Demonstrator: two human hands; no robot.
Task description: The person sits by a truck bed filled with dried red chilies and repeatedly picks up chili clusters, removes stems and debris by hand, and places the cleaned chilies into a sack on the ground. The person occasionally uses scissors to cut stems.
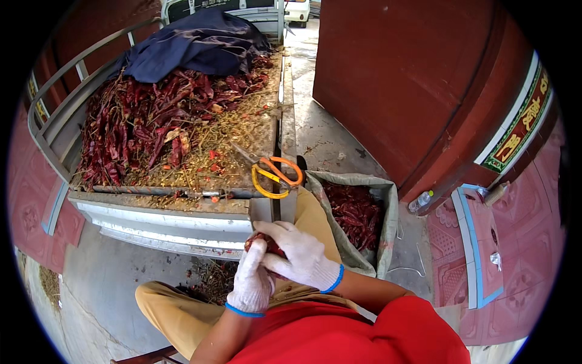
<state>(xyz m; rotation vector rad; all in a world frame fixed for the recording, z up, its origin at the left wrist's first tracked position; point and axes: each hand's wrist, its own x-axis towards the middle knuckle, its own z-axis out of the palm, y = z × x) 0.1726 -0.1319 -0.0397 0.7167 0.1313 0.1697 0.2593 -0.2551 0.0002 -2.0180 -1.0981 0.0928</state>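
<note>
My left hand (253, 280) and my right hand (300, 257), in white knit gloves with blue cuffs, meet over my lap. Between them they hold a dried red chili pepper (269, 245), mostly hidden by the fingers; whether it is more than one pepper I cannot tell. Just beyond my hands, scissors with orange and yellow handles (278, 176) lie at the corner of a truck bed (259, 132), blades pointing away to the left. A heap of dried red chilies (150, 118) with stems covers the left of the bed, partly under a dark blue cloth (195, 45). Loose seeds and scraps lie around it.
Right of my leg stands a green woven sack (388, 227) holding dried chilies. Beyond it are a large red metal door (391, 82) and a plastic bottle (420, 201). A metal side rail (59, 86) bounds the bed's left. Stems and scraps (216, 280) lie on the floor below the bed.
</note>
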